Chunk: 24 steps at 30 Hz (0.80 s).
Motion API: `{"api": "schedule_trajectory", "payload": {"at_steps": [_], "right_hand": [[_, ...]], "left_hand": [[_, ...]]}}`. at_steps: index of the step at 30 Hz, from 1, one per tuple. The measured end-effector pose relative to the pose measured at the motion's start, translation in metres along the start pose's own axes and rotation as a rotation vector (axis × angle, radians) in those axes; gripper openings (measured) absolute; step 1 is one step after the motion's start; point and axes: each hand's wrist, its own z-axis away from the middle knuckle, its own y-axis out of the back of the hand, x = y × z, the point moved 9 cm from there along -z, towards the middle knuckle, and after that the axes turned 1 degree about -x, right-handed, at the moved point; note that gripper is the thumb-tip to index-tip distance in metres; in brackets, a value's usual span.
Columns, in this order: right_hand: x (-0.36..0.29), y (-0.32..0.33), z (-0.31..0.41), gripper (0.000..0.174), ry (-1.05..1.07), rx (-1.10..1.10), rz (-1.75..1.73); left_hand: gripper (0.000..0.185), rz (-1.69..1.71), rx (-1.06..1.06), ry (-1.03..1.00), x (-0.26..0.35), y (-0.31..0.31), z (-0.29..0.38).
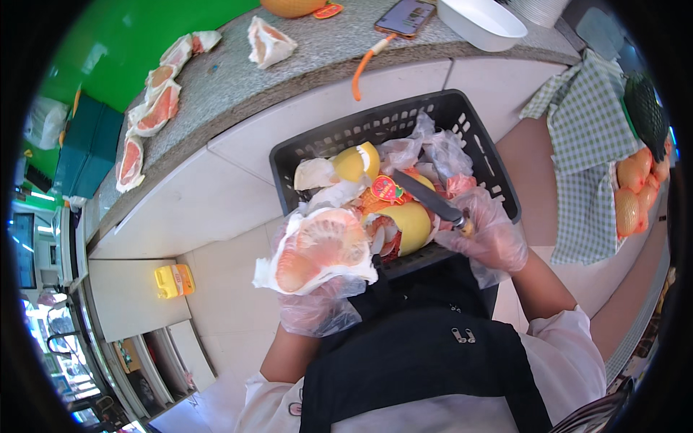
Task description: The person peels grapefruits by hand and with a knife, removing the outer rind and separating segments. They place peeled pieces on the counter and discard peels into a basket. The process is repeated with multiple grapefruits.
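In a clear plastic glove, my left hand [319, 306] holds a large piece of peeled pomelo [322, 246], its pink flesh facing up and white pith around the edge. My right hand [490, 233], gloved too, grips a knife [427, 197] by its handle, blade pointing up and to the left. Both hands are over the near side of a black plastic basket [373, 122]. Inside it lie yellow pomelo rind [414, 230], clear plastic wrap [446, 154], red netting and a red label [386, 188].
A grey stone counter [227, 81] runs along the far side, bearing pomelo segments [157, 111], a pith-covered piece [270, 43], a phone [405, 17] and a white plastic tub [482, 24]. Checkered cloth [590, 119] and netted fruit [636, 189] are at right. A yellow jug [174, 281] stands at left.
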Motion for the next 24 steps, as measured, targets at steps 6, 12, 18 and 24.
{"api": "schedule_trajectory", "payload": {"at_steps": [6, 12, 18, 24], "right_hand": [[-0.059, 0.001, 0.009, 0.042, 0.272, -0.113, 0.051], [-0.076, -0.007, 0.022, 0.049, 0.197, -0.249, -0.161], [-0.085, -0.011, 0.028, 0.046, 0.316, -0.264, -0.068], [-0.084, -0.012, 0.03, 0.044, 0.263, -0.296, -0.009]], "left_hand": [[0.094, 0.172, -0.032, 0.079, -0.003, -0.014, 0.002], [0.103, 0.092, -0.127, 0.003, 0.011, -0.02, 0.009], [0.057, 0.741, -0.087, 0.286, -0.003, -0.027, 0.007], [0.046, 0.423, -0.1, 0.191, 0.012, -0.029, 0.0]]}}
